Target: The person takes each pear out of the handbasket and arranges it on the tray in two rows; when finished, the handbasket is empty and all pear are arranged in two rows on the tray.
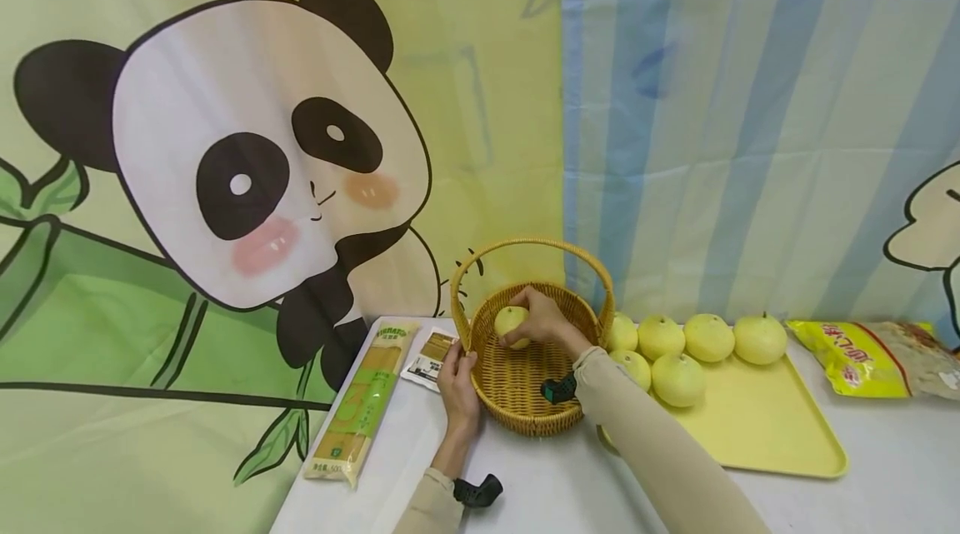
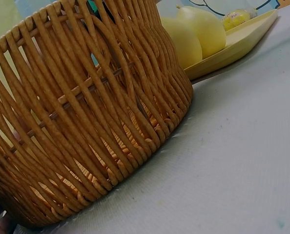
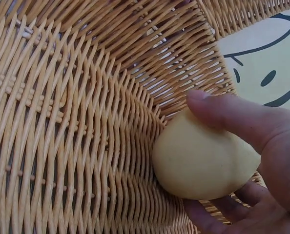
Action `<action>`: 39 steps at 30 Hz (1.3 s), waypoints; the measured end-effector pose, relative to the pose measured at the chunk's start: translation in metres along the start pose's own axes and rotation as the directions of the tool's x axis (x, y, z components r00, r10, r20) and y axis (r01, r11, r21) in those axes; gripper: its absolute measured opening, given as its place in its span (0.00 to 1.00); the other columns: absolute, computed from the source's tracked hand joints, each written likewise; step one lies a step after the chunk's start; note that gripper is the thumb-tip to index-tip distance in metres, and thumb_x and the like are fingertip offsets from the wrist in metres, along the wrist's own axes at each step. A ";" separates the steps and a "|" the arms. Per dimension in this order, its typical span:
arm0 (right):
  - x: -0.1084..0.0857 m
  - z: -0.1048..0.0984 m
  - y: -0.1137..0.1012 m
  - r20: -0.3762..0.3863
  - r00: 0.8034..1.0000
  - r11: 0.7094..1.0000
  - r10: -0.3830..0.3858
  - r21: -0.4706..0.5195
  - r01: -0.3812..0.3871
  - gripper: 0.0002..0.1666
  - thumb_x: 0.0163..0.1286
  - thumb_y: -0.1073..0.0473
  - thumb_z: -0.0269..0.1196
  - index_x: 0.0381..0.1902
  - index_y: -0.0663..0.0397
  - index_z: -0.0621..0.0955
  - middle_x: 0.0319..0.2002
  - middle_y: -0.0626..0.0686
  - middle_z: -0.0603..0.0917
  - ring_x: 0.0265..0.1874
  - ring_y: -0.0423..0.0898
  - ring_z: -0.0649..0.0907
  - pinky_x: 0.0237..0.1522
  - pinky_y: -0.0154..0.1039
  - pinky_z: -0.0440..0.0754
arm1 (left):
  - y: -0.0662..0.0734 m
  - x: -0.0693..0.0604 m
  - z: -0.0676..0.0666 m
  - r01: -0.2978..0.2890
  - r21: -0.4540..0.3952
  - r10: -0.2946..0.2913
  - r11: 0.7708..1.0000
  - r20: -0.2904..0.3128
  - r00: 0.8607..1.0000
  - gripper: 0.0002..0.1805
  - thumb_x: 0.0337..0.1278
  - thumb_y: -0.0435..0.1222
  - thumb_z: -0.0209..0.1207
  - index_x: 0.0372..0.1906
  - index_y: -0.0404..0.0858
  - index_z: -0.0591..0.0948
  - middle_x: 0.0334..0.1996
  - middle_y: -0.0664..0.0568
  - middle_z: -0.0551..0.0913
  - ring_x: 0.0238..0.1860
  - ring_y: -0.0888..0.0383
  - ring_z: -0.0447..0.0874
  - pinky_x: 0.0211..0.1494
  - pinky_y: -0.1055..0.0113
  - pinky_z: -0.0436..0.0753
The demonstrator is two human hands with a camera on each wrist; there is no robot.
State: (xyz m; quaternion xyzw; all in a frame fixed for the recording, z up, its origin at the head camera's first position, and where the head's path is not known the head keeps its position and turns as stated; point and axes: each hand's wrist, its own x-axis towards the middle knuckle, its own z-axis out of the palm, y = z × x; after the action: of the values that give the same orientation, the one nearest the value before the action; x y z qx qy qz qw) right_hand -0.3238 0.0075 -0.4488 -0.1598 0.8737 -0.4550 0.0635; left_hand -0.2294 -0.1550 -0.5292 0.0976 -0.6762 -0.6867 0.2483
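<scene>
A round wicker basket with a tall hoop handle stands on the table. My right hand reaches into it and grips a pale yellow pear. In the right wrist view, thumb and fingers curl round this pear beside the woven wall. My left hand holds the basket's left side near the foot of the handle; its grip is partly hidden. The left wrist view shows mostly the outer basket wall. Several more pears sit on a yellow tray right of the basket.
Left of the basket lie a long pack of noodles and a small white-and-brown packet. A yellow-and-clear food bag lies beyond the tray. Printed curtains hang close behind the white table.
</scene>
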 end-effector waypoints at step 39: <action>-0.081 -0.061 -0.020 -0.016 0.984 0.978 -0.175 0.110 0.176 0.37 0.48 0.46 0.87 0.58 0.38 0.90 0.50 0.53 0.90 0.25 0.44 0.76 0.27 0.37 0.78 | 0.001 -0.001 -0.001 -0.012 0.002 0.012 1.000 0.010 1.000 0.23 0.74 0.34 0.52 0.69 0.36 0.81 0.64 0.38 0.84 0.64 0.44 0.82 0.58 0.76 0.78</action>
State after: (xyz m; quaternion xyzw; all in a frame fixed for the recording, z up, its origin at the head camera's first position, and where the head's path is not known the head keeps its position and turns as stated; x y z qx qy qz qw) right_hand -0.2590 0.0710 -0.3997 -0.2310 0.8297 -0.5073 0.0292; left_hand -0.2279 -0.1555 -0.5288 0.0903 -0.6787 -0.6851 0.2488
